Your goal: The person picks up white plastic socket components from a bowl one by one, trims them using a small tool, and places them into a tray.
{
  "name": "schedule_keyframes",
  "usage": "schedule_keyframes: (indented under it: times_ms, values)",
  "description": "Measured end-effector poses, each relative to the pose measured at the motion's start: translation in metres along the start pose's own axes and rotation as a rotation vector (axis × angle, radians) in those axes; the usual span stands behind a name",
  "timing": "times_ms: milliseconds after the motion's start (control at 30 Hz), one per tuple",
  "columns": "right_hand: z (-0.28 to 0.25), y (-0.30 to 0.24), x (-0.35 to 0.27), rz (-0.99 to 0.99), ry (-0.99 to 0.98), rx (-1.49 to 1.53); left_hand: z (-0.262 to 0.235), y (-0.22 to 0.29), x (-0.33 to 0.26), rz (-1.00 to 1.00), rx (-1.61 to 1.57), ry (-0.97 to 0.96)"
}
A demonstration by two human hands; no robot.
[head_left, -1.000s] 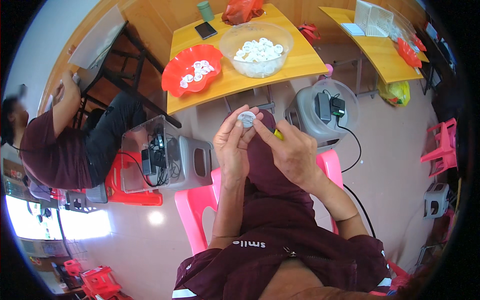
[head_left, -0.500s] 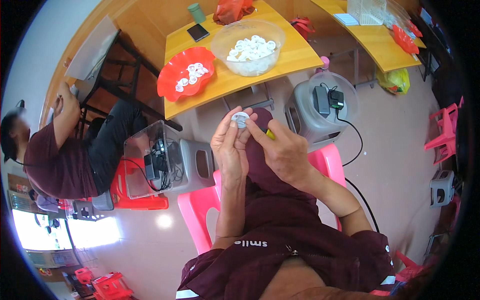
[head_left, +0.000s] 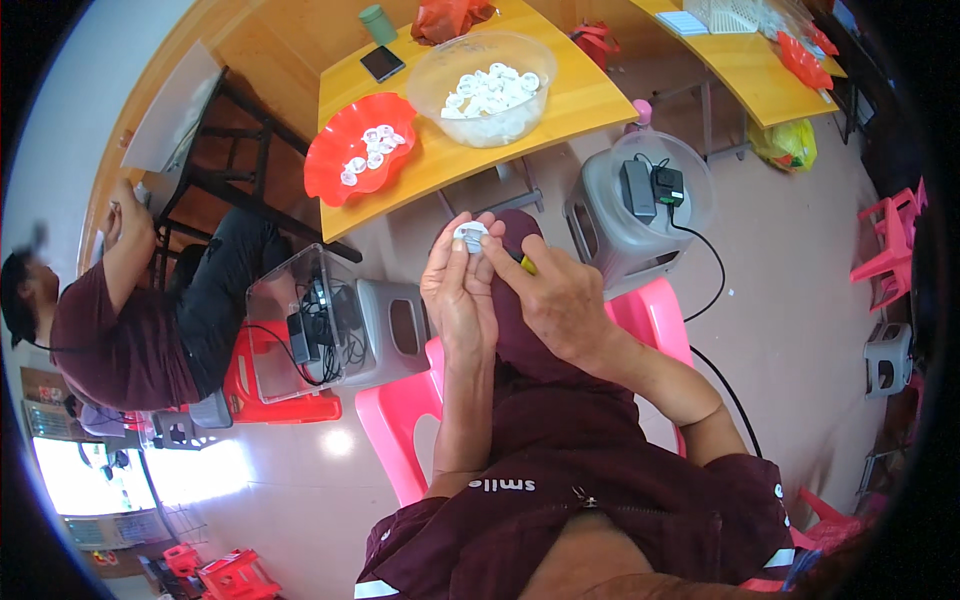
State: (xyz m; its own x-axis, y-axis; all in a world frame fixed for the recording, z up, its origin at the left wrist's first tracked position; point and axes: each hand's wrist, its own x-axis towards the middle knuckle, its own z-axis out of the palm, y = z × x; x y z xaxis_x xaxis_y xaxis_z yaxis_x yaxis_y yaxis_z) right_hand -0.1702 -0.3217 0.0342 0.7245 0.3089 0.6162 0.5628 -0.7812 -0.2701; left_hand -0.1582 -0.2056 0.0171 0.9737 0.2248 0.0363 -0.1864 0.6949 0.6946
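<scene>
A small round white plastic piece (head_left: 471, 236) is pinched between the thumb and fingers of my left hand (head_left: 460, 290), palm turned up, above my knee. My right hand (head_left: 562, 305) is curled, its index finger reaching to the right edge of the piece. From that fist a bit of a yellow object (head_left: 528, 264) shows; the rest is hidden by the fingers, so its kind cannot be made out. On the table ahead, a red wavy-rimmed bowl (head_left: 325, 150) holds several similar white pieces, and a clear plastic tub (head_left: 545, 75) holds many more.
The yellow table (head_left: 440, 188) also bears a phone (head_left: 383, 64) and a green canister (head_left: 378, 25). To the right, a grey stool (head_left: 600, 235) carries a clear basin with power adapters. A seated person (head_left: 120, 335) is at left, beside a clear box (head_left: 258, 350) of cables.
The view has shifted slightly, so the table appears a little higher and further left. The white piece is tilted differently in my left fingers; both hands keep their grips.
</scene>
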Motion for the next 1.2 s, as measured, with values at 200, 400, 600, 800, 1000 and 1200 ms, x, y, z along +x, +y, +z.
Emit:
schedule_keyframes:
  times_ms: [200,400,600,800,1000,1200]
  values:
    - [-0.01,0.0,0.001,-0.008,-0.084,-0.024,0.004,0.002,-0.003,-0.023,-0.03,-0.011]
    - [-0.017,-0.001,0.001,0.015,-0.136,-0.016,0.001,0.001,-0.003,-0.056,-0.035,-0.02]
    - [-0.019,0.001,0.001,0.012,-0.165,0.0,0.0,0.004,-0.002,-0.031,-0.032,-0.039]
    - [-0.013,0.0,0.001,-0.031,-0.098,-0.053,0.0,0.006,-0.002,-0.052,-0.032,-0.036]
    - [-0.007,-0.001,-0.001,-0.028,-0.071,-0.049,0.0,0.004,-0.002,-0.046,-0.038,-0.019]
    - [-0.001,-0.003,-0.003,0.012,-0.036,-0.005,-0.001,0.001,-0.002,-0.027,-0.042,-0.013]
